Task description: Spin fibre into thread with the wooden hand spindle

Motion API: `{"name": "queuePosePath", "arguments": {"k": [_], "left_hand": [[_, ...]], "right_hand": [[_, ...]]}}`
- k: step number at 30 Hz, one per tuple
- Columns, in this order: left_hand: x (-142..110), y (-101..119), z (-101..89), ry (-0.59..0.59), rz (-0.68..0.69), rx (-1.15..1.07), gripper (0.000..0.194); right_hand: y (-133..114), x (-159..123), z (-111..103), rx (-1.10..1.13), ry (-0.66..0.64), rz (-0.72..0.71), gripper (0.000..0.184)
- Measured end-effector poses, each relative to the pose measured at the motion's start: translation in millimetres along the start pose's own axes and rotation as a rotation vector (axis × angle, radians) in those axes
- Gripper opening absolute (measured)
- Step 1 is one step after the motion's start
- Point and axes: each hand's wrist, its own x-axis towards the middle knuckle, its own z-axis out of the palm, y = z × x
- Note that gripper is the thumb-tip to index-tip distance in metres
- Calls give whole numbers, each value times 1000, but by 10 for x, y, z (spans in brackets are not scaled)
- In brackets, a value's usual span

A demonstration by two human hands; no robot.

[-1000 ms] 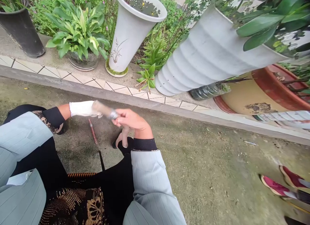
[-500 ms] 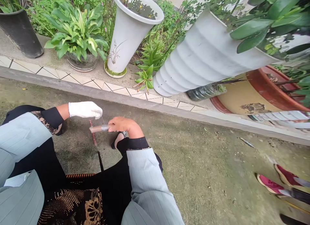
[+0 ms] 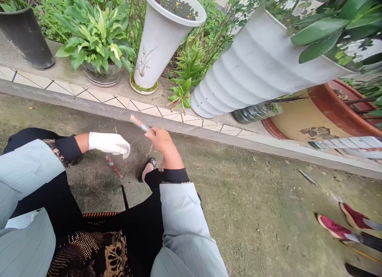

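My right hand (image 3: 162,141) is closed around a light wooden stick (image 3: 136,120), which tilts up and to the left and is blurred. Silvery thread (image 3: 145,127) is wound round the stick close to my fingers. My left hand (image 3: 108,143), in a white glove, has its fingers curled together. From its fingertips a thin strand of thread (image 3: 135,141) stretches toward my right hand. Below the glove is a reddish stick (image 3: 114,167) with something wound at its upper end; I cannot tell whether it hangs or lies on the ground.
Along a tiled ledge (image 3: 98,95) stand a black pot (image 3: 25,38), a leafy plant (image 3: 97,38), a tall white planter (image 3: 155,46), a ribbed white planter (image 3: 256,66) and a tan pot (image 3: 307,114). Red shoes (image 3: 332,226) of another person are at right.
My right hand has swung up and away with the wooden stick, now angled upward. My gloved hand has shifted slightly right and down. The reddish stick has turned from near upright to slanted.
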Motion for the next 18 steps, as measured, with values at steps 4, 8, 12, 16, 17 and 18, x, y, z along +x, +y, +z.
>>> {"name": "queuePosePath", "arguments": {"k": [4,8,12,16,17,18], "left_hand": [[-42,70,-100,90,-3,187,28],[-66,67,-197,164,31,300,28],[-46,-11,-211,318,-14,256,34],[-19,-24,-134,315,-87,227,37],[-16,-5,-107,273,-93,206,35],[-15,21,-80,222,-91,168,33]], "right_hand": [[-102,-72,115,-422,-319,-119,16],[-226,-183,181,-211,-941,-301,10],[-248,-263,19,328,-873,-417,23],[-85,-173,-176,801,-159,-267,29],[-33,-129,-190,801,-53,-203,31],[13,-85,-189,726,5,-131,30]]}}
